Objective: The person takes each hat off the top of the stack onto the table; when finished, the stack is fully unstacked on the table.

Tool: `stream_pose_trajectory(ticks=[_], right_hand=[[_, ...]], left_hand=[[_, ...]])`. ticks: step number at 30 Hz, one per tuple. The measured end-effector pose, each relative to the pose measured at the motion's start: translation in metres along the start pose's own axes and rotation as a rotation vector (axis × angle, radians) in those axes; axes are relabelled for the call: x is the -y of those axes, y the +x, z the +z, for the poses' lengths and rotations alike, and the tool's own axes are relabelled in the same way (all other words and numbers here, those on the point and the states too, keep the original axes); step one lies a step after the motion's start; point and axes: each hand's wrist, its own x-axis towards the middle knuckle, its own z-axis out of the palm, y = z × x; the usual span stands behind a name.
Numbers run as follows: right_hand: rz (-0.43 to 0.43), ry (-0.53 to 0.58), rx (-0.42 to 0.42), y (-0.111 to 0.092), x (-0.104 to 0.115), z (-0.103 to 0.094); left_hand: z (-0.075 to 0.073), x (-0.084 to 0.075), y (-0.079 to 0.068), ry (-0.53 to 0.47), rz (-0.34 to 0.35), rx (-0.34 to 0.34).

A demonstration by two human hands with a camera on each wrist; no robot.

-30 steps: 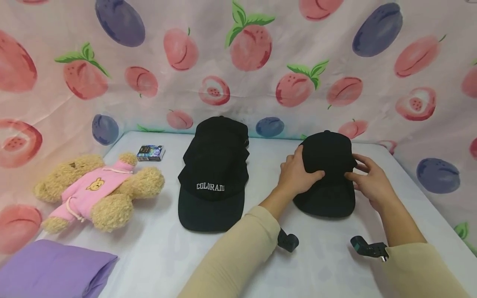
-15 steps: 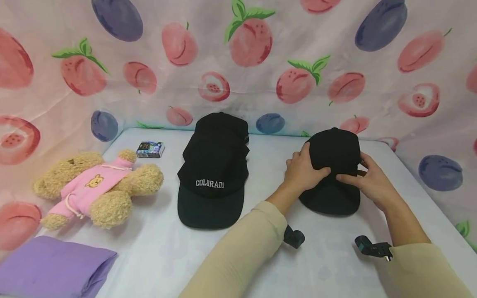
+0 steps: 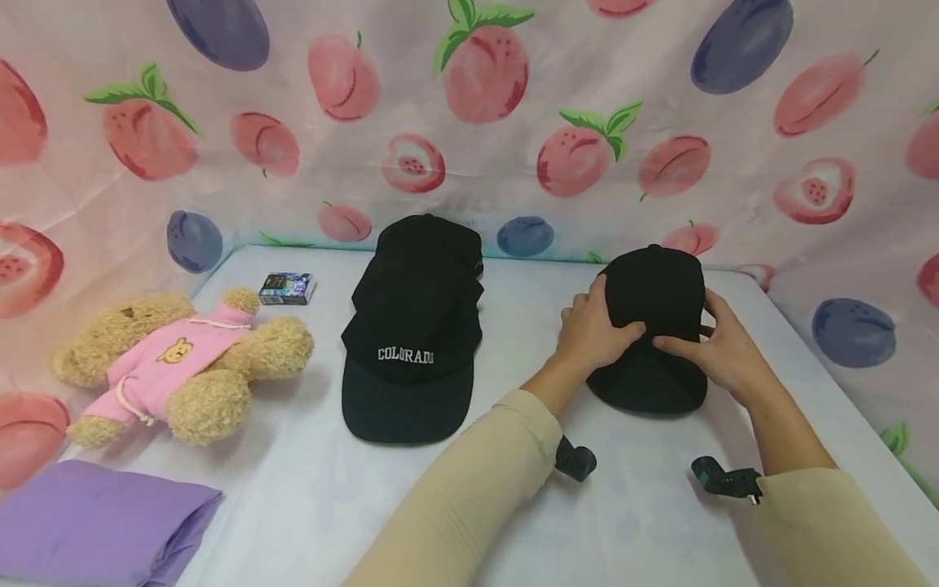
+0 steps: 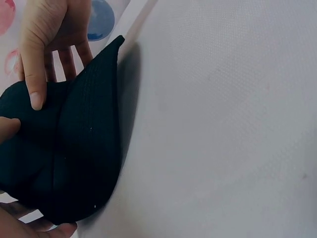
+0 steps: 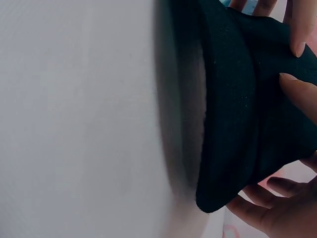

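On the right of the head view, a plain black cap (image 3: 653, 285) stands crown up with its brim toward me. My left hand (image 3: 590, 330) grips its left side, the thumb laid across the front just above the brim. From the other side my right hand (image 3: 722, 346) holds it, fingers at the edge and thumb on the front, the two thumb tips close together. In the left wrist view, the brim of the cap (image 4: 91, 139) curves over the white surface; a shadow runs beneath the cap's brim (image 5: 228, 109) in the right wrist view.
Left of the hands, several overlapping black caps (image 3: 411, 318) form a row, the front one lettered COLORADO. A teddy bear (image 3: 183, 359) in a pink top lies further left, near a small box (image 3: 286, 289) and folded purple cloth (image 3: 103, 522). Fruit-patterned fabric (image 3: 484, 163) hangs behind.
The held cap has shifted slightly right, away from the row of caps, with both hands on it. The right thumb has slid inward across its front, closer to the left thumb.
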Motion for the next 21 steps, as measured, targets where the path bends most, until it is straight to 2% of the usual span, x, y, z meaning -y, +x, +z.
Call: stream_pose_trajectory(ticks=[14, 21], right_hand=[[-0.059, 0.010, -0.014, 0.004, -0.011, 0.004], [-0.092, 0.007, -0.048, 0.005, -0.012, 0.006]], left_hand=[[0.006, 0.002, 0.004, -0.029, -0.024, 0.010], [0.008, 0.002, 0.003, -0.086, -0.016, 0.021]])
